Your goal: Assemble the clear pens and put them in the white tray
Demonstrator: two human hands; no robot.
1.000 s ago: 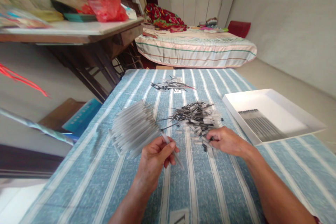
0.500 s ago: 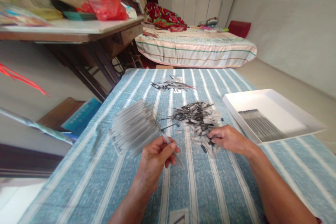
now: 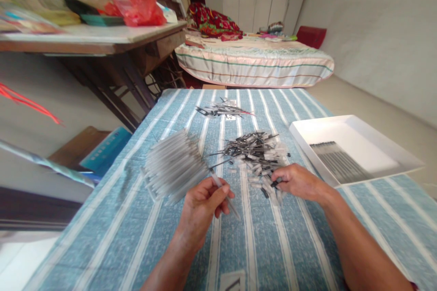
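Note:
My left hand (image 3: pixel 206 200) is closed around a clear pen barrel (image 3: pixel 217 179), its dark upper end pointing away from me. A thin dark rod lies just beyond that end. Beside this hand, to the left, a stack of clear pen barrels (image 3: pixel 174 163) lies in a slanting row. My right hand (image 3: pixel 295 182) pinches a small black pen part (image 3: pixel 274 184) at the near right edge of a loose pile of pen parts (image 3: pixel 256 148). Black tips and short whitish caps are mixed in that pile.
On the right stands a shallow white box (image 3: pixel 372 145) with a row of dark-filled pens (image 3: pixel 337 161). Farther back on the striped cloth (image 3: pixel 136 218) lies a small heap of thin refills (image 3: pixel 225 110). A side table (image 3: pixel 136 41) with bags flanks the left; a bed (image 3: pixel 256 61) is behind.
My right hand's fingertips have shifted slightly, and the small black part between them now shows more clearly. The left hand and its pen barrel look unmoved.

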